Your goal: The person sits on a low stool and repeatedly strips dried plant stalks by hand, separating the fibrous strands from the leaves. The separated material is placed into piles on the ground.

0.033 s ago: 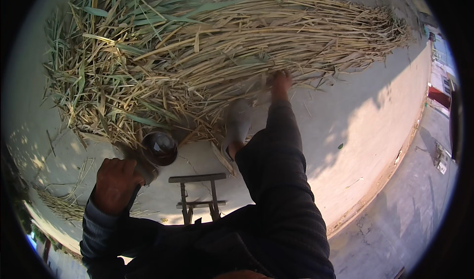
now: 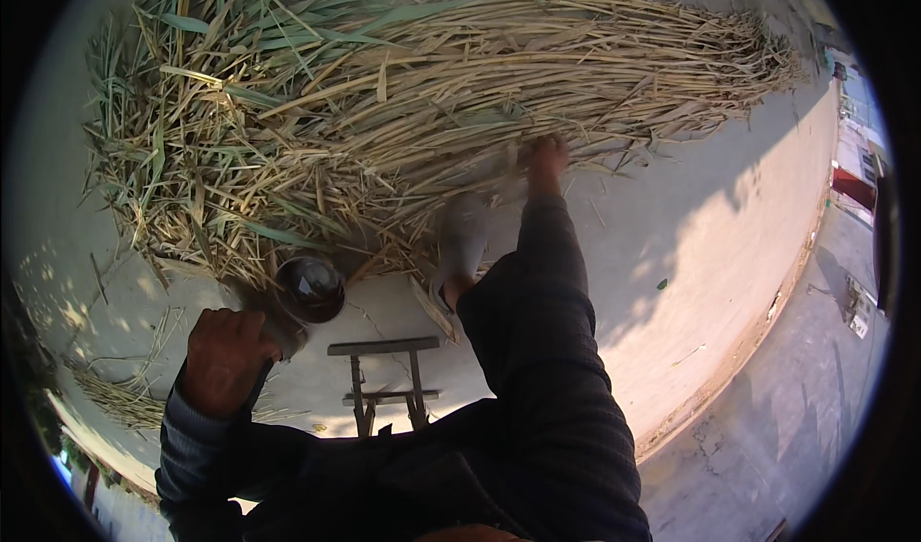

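A broad heap of dry, straw-coloured stalks (image 2: 460, 91) with some green leaves lies in front of me. At its near edge my right hand (image 2: 547, 156) is closed, its fingers bent in among the stalks. Some blur beside it hides the fingertips. My left hand (image 2: 225, 358) is closed in a fist at the lower left, apart from the heap; its palm and anything inside it are hidden. Just right of that fist is a dark, round, glossy thing (image 2: 310, 291) with a pale patch, whose kind I cannot make out.
My grey shoe (image 2: 465, 237) stands against the heap's near edge. A small wooden stool frame (image 2: 384, 346) shows between my legs. Loose stalks (image 2: 125, 398) lie at the lower left. The concrete floor (image 2: 691, 245) stretches right to a ledge.
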### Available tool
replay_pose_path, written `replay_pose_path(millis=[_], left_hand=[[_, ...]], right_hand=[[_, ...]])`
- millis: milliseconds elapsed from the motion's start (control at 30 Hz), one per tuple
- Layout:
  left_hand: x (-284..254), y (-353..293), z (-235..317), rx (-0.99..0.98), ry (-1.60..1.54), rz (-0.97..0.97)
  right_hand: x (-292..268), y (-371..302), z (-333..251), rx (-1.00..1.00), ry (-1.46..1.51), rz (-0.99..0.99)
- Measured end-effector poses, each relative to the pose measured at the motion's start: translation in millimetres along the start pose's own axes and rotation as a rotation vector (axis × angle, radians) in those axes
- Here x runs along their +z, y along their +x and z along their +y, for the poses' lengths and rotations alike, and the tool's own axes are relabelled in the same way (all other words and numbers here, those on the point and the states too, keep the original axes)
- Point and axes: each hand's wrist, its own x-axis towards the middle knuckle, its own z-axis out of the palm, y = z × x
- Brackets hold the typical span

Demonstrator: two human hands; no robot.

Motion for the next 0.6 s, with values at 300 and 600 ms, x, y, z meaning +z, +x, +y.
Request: replay_pose_path(millis=[300,600], left_hand=[[0,-5,-3,-0.029,-0.032,-0.09],[-6,-9,5,-0.042,-0.043,-0.035]], right_hand=[[-23,55,14,-0.202,-0.747,-0.117],[-3,6,-14,0.247,0.016,0.205]])
